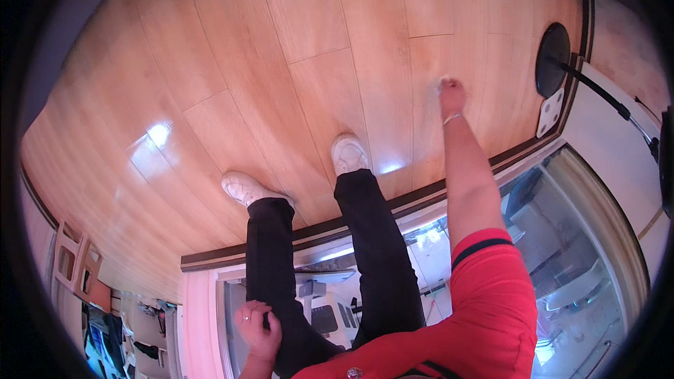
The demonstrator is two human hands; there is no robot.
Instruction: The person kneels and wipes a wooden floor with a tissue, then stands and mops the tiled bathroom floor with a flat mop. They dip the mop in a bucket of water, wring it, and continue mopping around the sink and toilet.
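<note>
My right hand [453, 98] reaches down to the wood-plank floor [310, 95], fingers curled around a small whitish thing [442, 82]. That thing is mostly hidden and too blurred to name. A thin band circles the wrist, and the red short sleeve [484, 263] covers the upper arm. Close to the knee of my black trousers [271, 252], my left hand [258, 329] is loosely curled, wears a ring and shows nothing inside. Both white shoes [349, 153] stand on the planks, to the left of my right hand.
At the right wall stands a round black base [552, 58] with a pole [595, 87]. A white plate with dark spots [551, 112] lies beside it. Dark skirting [316, 237] and a glass window [563, 252] run behind my legs. Wooden furniture [73, 260] and hanging clothes [105, 334] appear at left.
</note>
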